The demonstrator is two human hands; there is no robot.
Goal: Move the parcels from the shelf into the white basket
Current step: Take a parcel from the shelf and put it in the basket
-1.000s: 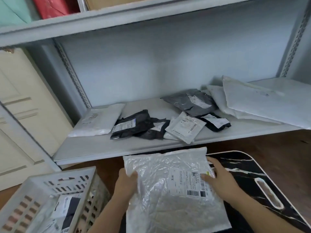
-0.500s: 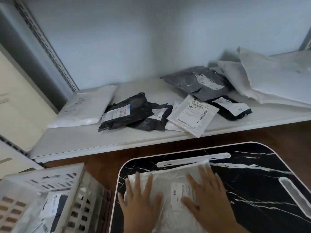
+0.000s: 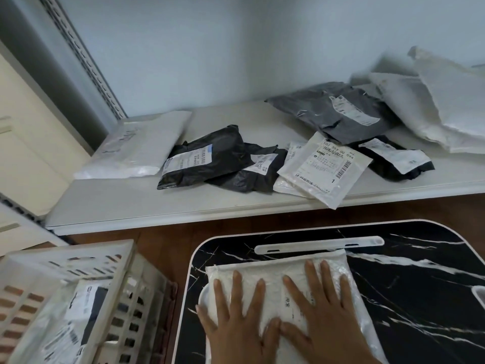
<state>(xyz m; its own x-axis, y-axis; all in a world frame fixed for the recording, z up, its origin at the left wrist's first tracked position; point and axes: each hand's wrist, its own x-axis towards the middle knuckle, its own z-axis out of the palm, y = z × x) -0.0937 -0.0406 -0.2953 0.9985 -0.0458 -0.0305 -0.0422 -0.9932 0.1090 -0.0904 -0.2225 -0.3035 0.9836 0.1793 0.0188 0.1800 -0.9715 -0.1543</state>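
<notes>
Both hands, which a sec ago held the white bubble-wrap mailer parcel (image 3: 278, 282) up in front of the shelf, now lie flat on it w/ the parcel down on the black marble-pattern tray table (image 3: 406, 298). Left hand (image 3: 236, 319) and right hand (image 3: 320, 311) press it w/ fingers straight and spread apart, thumbs near each other; nothing is gripped.

Step in hand, prob: flattening or checking this parcel before it goes over. Next move calls for curling fingers round its edges, lifting, and swinging left to the white slotted plastic basket (image 3: 110, 261), which sits just beside the table and already holds at least one labelled parcel.

On the grey metal shelf (image 3: 131, 206) plenty left: flat white poly bag (image 3: 139, 148) at left, black poly bag w/ label (image 3: 202, 156), smaller black bag (image 3: 254, 169) partly under it, white labelled envelope (image 3: 325, 166) overhanging the front edge, grey poly bag (image 3: 336, 111) behind, another black bag (image 3: 396, 158), and big white padded bags (image 3: 441, 101) at right.

Nothing blocks the path to the basket; basket's near rim is the only thing to clear.
</notes>
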